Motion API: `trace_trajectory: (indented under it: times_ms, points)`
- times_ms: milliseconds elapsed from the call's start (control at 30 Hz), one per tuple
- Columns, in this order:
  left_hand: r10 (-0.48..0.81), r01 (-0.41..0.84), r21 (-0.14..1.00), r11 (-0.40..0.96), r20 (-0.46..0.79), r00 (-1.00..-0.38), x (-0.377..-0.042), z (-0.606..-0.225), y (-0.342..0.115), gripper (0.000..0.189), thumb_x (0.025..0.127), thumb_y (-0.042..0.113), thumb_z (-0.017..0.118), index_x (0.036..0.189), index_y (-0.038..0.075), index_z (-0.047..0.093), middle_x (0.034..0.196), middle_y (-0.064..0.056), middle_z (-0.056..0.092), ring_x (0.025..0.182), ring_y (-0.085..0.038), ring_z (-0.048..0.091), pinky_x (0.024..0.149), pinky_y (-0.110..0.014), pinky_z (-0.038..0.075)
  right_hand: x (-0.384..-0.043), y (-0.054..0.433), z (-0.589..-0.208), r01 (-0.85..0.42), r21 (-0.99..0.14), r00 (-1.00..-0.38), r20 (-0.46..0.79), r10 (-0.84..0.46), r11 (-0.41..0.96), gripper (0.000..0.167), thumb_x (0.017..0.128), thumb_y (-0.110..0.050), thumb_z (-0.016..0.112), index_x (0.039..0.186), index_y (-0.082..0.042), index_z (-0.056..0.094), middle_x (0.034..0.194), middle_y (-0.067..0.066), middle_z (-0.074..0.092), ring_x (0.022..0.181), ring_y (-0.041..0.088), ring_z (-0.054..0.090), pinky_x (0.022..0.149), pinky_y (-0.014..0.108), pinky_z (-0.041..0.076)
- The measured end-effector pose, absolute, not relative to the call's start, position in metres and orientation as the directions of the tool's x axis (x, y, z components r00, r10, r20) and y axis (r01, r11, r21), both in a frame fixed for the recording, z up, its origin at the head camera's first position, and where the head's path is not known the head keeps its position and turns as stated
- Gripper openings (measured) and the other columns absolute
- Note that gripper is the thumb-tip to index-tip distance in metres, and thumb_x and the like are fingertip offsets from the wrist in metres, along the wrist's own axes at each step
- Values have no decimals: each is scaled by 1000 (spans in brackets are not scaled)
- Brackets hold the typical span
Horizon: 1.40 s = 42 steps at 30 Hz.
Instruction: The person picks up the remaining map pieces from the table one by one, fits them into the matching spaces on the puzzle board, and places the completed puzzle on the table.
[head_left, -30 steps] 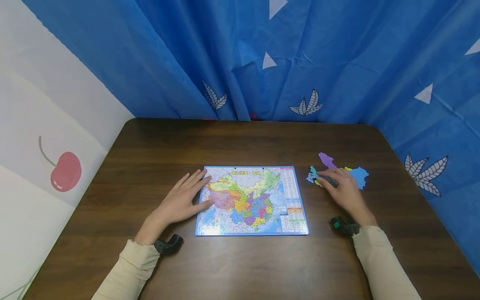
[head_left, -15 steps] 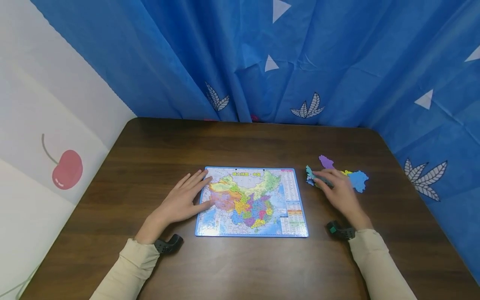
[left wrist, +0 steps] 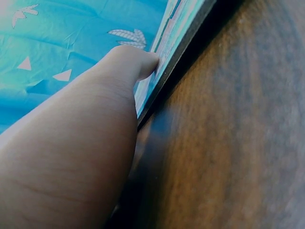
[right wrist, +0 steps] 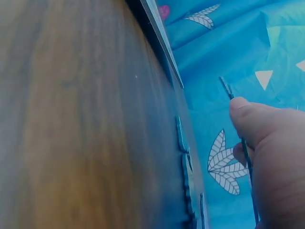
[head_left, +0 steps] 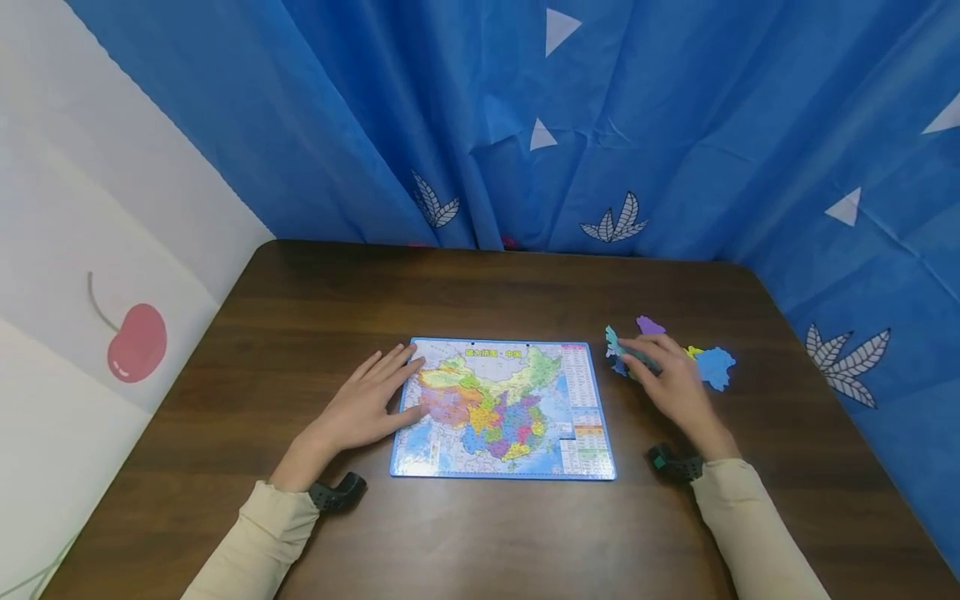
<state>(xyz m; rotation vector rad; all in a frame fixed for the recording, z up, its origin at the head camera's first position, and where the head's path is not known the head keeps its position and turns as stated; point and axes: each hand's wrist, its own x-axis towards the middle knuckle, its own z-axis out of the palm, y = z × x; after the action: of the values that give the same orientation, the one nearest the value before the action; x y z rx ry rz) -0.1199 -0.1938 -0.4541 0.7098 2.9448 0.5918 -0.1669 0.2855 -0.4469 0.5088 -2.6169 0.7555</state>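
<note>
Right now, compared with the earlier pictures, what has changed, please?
The right hand moved slightly left, toward the map, carrying the teal piece it already pinched. Nothing was let go. The left hand stayed resting on the map; the purple piece and blue piece stayed in place.

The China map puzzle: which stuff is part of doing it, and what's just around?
Part of it, by the look:
- China map board, under the left hand
- teal puzzle piece, pinched in the right hand
- purple, yellow and blue pieces

Just around:
- blue curtain
- cherry picture
</note>
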Motion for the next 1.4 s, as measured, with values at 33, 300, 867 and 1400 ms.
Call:
trace_trajectory:
  times_ms: [33, 300, 867, 1400]
  points:
    - [450, 428, 381, 819, 35, -892, -120, -455, -193, 83, 95, 63, 59, 161, 18, 37, 172, -3, 21, 161, -25, 14, 130, -48, 8, -167, 284, -447, -435, -436, -865, 444, -232, 788, 34, 92, -10, 78, 126, -10, 74, 115, 10, 67, 97, 24, 62, 83, 10, 47]
    - [452, 440, 384, 812, 65, -890, -118, -453, -192, 81, 95, 58, 61, 160, 15, 40, 171, -8, 24, 160, -31, 18, 129, -53, 12, -167, 260, -459, -537, -470, -777, 599, -193, 701, 32, 86, -2, 82, 118, -5, 76, 111, 14, 68, 102, 27, 62, 93, 6, 39]
    - [452, 428, 380, 820, 28, -892, -120, -453, -194, 82, 96, 61, 59, 162, 18, 36, 173, -5, 20, 161, -27, 14, 130, -50, 8, -169, 245, -465, -624, -455, -730, 630, -266, 635, 31, 84, 3, 82, 114, -3, 77, 108, 13, 70, 101, 27, 61, 91, 17, 43]
    - [457, 434, 390, 813, 37, -889, -122, -452, -193, 82, 96, 60, 59, 161, 17, 37, 172, -6, 22, 160, -28, 15, 130, -50, 9, -170, 238, -461, -610, -510, -755, 607, -249, 607, 36, 87, 3, 79, 121, -5, 75, 123, 11, 73, 114, 27, 63, 104, 10, 40]
